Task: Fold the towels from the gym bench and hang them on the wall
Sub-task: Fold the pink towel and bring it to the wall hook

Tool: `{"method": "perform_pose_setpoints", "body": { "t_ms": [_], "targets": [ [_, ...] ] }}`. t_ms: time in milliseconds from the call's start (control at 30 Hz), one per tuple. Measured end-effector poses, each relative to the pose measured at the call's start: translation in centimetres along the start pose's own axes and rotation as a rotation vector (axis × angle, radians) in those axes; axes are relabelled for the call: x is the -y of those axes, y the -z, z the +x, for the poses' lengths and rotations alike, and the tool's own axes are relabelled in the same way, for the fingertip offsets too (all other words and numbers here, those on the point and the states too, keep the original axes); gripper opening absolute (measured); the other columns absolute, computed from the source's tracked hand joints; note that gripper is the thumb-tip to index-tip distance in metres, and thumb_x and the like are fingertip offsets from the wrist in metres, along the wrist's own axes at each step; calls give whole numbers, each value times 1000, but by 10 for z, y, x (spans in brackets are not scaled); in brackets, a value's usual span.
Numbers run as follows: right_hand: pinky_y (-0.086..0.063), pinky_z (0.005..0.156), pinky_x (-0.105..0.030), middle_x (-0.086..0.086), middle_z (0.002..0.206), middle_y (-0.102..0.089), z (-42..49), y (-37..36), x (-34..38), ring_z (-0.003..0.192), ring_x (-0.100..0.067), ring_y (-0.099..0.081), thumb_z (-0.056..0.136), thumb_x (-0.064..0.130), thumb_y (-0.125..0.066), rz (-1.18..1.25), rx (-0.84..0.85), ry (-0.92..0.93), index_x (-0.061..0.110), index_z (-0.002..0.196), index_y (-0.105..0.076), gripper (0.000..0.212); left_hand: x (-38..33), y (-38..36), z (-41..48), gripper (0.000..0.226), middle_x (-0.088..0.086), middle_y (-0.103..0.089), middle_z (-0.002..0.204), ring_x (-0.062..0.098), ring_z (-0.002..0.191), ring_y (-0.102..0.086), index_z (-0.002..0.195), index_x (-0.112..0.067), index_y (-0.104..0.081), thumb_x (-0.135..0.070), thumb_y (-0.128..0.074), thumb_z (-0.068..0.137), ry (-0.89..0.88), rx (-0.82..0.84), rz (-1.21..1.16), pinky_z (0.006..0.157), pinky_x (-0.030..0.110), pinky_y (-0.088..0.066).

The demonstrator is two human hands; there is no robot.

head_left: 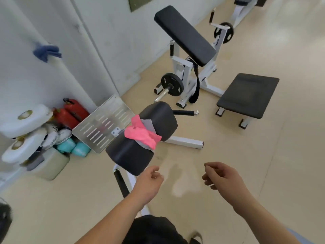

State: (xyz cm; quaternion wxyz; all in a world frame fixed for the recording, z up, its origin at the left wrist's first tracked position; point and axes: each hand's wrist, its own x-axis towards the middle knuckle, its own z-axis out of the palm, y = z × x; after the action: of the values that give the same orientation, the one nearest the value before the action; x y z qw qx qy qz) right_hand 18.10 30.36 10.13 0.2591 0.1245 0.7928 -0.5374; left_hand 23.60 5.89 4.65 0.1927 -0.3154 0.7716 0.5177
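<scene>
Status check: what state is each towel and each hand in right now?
pink towel: crumpled, unfolded, on the bench
grey towel: unfolded, under the pink towel
blue towel: hanging on the wall
left hand: loosely curled, empty
right hand: loosely curled, empty

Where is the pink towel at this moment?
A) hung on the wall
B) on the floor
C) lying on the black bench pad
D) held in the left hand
C: the pink towel lies crumpled on the black bench pad, over a grey towel; the left hand and right hand hold nothing.
</scene>
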Motion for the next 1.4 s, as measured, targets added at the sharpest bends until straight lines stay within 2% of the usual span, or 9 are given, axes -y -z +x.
{"method": "perform_pose_setpoints", "body": {
  "t_ms": [100, 267, 500, 667, 867, 1133, 1267, 1333, 1400],
  "targets": [
    [-61, 84, -44, -1, 86, -80, 19, 10, 17, 80, -19, -76, 101, 26, -63, 0, 36, 21, 27, 116, -69, 16, -10, 4, 7, 48, -4, -60, 130, 8, 107, -62, 145, -20, -49, -25, -60, 98, 1, -100, -14, 73, 15, -47],
    [-64, 87, -46, -3, 89, -80, 46, -11, 45, 84, -23, -77, 103, 37, -59, -13, 179, 36, 28, 115, -69, 18, -19, 26, 31, 49, 0, -58, 138, 19, 126, -58, 143, -17, -51, -22, -63, 96, -24, -252, -7, 106, 32, -47],
    [-65, 85, -43, -1, 89, -80, 114, -37, 85, 86, -22, -77, 104, 40, -57, -156, 292, 21, 27, 113, -70, 21, -45, 50, 124, 1, -2, -59, 97, 21, 89, -57, 97, -17, -57, -16, -58, 96, -117, -324, 102, 80, 32, -45],
    [-64, 86, -44, -4, 89, -79, 191, -62, 129, 88, -26, -76, 105, 33, -58, -248, 233, -55, 21, 112, -72, 20, -52, 68, 223, 25, -3, -61, 110, 22, 101, -62, 120, -9, -65, -17, -52, 101, -39, -297, 160, 81, 27, -43],
    [-62, 86, -39, -4, 92, -78, 264, -101, 189, 92, -26, -75, 106, 33, -56, -376, 274, -102, 23, 110, -71, 19, -54, 85, 282, 58, 0, -46, 137, 19, 117, -55, 144, -19, -44, -21, -67, 91, 66, -132, 489, 87, 35, -53],
    [-63, 84, -37, 0, 94, -78, 303, -171, 244, 90, -17, -75, 104, 33, -56, -598, 481, -92, 28, 107, -71, 15, -38, 133, 281, 22, -8, -58, 115, 15, 97, -61, 111, -32, -71, -33, -51, 101, 90, -113, 337, 88, 37, -55],
    [-55, 62, -12, 7, 101, -75, 310, -207, 262, 78, -1, -73, 103, 31, -60, -750, 691, 19, 31, 111, -69, 12, -42, 162, 255, 24, -12, -73, 101, 12, 96, -64, 106, -38, -74, -43, -51, 102, 66, -242, 130, 89, 33, -54],
    [-60, 70, -15, 9, 117, -70, 308, -222, 264, 93, -3, -71, 99, 33, -66, -789, 801, 65, 33, 122, -68, 23, -55, 176, 235, 16, -11, -62, 70, 12, 82, -56, 85, -40, -66, -40, -56, 97, 4, -330, 85, 77, 35, -51],
    [-64, 76, -25, 12, 126, -65, 306, -234, 266, 106, -7, -67, 94, 31, -71, -815, 904, 108, 38, 129, -64, 36, -74, 186, 215, 9, -9, -58, 64, 7, 78, -50, 91, -41, -64, -34, -60, 95, -44, -367, 5, 75, 31, -48]
  ]
}}
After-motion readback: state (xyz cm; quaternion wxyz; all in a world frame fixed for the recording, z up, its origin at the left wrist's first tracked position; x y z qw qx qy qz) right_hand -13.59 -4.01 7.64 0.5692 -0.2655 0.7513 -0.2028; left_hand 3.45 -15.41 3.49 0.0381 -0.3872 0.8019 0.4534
